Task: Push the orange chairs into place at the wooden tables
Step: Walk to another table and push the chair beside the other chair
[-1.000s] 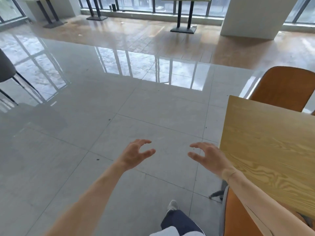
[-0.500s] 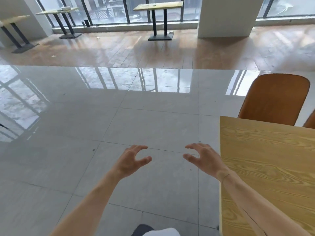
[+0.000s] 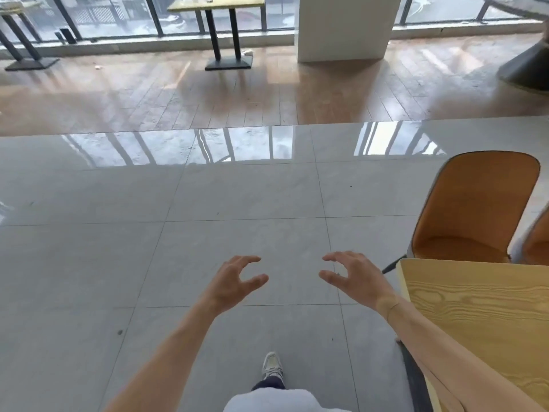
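Single head view: you look forward and down over tiled floor (image 3: 237,203), hands (image 3: 234,281) close below, surface (image 3: 481,316) near right, windows far ahead.

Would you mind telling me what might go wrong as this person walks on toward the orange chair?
The glossy tile floor looks slick, so the stepping shoe might slip. The right forearm passes close over the wooden table corner and could knock it. Both the left hand and right hand are empty, far from the orange chair.
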`<state>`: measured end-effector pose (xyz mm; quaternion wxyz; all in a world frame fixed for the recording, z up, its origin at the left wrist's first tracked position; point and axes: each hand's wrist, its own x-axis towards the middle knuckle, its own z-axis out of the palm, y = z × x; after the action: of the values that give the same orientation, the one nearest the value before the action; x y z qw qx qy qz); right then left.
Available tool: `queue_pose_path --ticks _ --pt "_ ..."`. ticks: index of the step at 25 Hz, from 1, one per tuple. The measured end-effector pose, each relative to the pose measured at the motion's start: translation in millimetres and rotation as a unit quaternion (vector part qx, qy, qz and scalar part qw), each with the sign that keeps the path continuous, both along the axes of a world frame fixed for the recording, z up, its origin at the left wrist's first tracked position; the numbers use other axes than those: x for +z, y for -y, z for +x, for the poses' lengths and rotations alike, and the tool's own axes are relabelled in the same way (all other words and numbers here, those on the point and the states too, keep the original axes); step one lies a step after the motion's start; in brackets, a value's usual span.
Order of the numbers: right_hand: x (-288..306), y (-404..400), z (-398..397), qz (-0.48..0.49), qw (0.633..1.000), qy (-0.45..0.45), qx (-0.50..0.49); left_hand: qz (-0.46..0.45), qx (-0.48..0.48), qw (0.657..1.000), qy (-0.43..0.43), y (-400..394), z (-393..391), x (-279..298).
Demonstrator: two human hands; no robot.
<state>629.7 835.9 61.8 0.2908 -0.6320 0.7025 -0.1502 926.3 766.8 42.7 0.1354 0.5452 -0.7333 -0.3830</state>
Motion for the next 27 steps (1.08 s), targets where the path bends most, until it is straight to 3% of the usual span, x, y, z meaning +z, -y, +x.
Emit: queue_pose_path --ticks 9,21,27 --pt "-5.9 142.7 -62.3 0.015 0.993 0.000 -0.115 -0.004 -0.120 0.993 -0.003 212.4 -81.5 -2.6" --pt "-9.3 383.8 -228.2 -0.013 0.982 0.041 -0.184 -0.028 -0.179 0.983 0.010 477.1 -266.5 19.8" --pt "-6.3 457.2 -309.3 -0.020 0.969 0.037 -0.245 -0.013 -0.253 0.967 0.000 576.8 -372.1 12.0"
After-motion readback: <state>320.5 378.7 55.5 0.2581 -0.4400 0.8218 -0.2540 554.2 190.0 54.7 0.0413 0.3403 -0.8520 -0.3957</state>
